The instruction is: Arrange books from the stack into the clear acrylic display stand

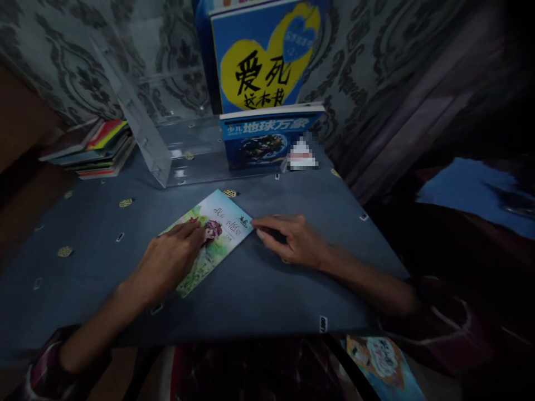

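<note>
The booklet (221, 245) lies on the desk (267, 301), the left hand (175, 253) over its left side, the right hand (295, 239) at its right corner. Behind it stands the rack (155, 159), the front book (257, 153) at its right end, the rear book (267, 67) behind that. The book stack (102, 153) lies left of the rack.

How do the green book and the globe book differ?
Pose: the green book lies flat on the table; the globe book stands up at the clear stand.
Cover: the green book shows a drawn figure on pale green; the globe book, a globe on blue.
Contact: the left hand rests on the green book; neither touches the globe book.
Shared: front covers showing, with Chinese characters.
</note>
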